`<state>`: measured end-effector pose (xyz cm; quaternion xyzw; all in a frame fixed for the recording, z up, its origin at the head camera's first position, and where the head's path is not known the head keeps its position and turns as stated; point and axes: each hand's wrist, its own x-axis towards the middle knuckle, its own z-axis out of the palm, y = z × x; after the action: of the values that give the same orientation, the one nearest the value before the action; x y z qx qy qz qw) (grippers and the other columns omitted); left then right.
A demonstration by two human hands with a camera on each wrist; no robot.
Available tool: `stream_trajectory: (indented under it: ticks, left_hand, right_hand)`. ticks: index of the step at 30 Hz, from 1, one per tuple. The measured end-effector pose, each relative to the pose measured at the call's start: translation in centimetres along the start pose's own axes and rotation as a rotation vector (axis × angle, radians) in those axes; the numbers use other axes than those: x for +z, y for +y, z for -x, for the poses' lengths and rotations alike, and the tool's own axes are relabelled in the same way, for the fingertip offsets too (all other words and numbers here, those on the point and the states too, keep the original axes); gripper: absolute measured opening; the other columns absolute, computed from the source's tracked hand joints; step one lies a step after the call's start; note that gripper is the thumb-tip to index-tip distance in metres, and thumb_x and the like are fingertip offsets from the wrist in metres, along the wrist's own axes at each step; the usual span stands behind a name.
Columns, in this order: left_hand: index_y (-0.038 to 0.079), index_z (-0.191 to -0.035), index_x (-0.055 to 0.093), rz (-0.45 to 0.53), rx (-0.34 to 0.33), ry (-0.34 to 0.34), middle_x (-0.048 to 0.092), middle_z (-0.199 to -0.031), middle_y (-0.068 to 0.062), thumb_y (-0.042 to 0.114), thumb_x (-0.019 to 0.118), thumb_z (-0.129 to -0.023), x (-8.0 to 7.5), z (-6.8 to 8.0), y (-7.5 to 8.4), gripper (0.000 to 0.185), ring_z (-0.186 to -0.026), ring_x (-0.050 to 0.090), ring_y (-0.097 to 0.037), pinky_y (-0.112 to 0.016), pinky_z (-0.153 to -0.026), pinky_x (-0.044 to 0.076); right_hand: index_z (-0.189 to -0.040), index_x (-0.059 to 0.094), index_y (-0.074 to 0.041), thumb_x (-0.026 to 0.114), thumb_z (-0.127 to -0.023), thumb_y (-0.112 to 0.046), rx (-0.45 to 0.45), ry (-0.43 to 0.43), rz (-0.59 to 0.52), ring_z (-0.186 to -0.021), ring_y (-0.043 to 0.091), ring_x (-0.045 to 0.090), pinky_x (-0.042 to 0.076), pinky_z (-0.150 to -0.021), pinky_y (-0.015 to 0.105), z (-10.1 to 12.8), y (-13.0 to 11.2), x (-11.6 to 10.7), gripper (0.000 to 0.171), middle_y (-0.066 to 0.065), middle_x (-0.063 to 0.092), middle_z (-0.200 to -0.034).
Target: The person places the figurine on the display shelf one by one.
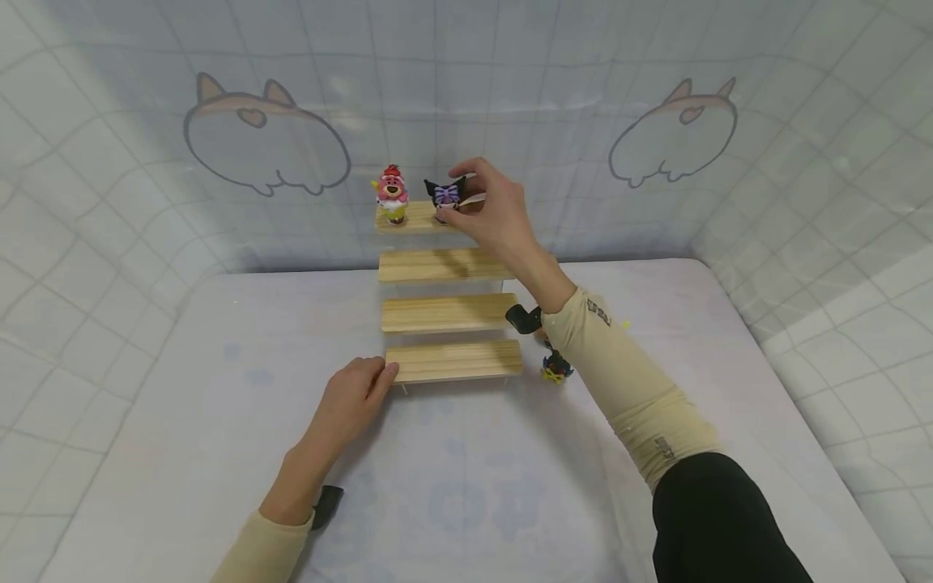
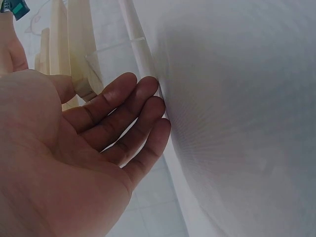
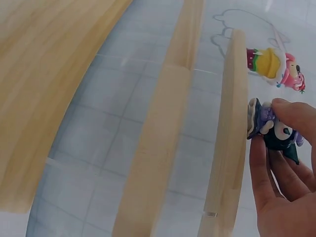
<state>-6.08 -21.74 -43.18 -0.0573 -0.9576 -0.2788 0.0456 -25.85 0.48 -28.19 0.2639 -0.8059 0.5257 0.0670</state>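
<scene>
Toy figure (image 1: 445, 193): pinched by right hand (image 1: 499, 212); judged light, hard, best gripped at body. Wooden rack (image 1: 455, 361), below that hand: corner held by left hand (image 1: 350, 405).

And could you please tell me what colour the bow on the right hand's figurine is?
The bow is purple; the head view shows it best.
</scene>
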Motion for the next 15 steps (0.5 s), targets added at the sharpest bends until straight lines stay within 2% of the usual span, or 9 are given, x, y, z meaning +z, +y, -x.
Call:
stream_trajectory:
  ticks: [15]
  left_hand:
    - [0.012, -0.075, 0.052, -0.004, 0.004, -0.008, 0.044, -0.067, -0.001, 0.024, 0.057, -0.11, 0.0, 0.07, 0.13, 0.038, -0.067, 0.041, -0.018, -0.033, -0.064, 0.036]
  right_hand:
    - [-0.137, 0.059, -0.007, 0.087, -0.088, -0.014, 0.047, -0.03, -0.018, -0.105, 0.022, 0.072, 0.059, -0.09, 0.028, 0.45, 0.65, -0.34, 0.056, 0.011, 0.073, -0.119]
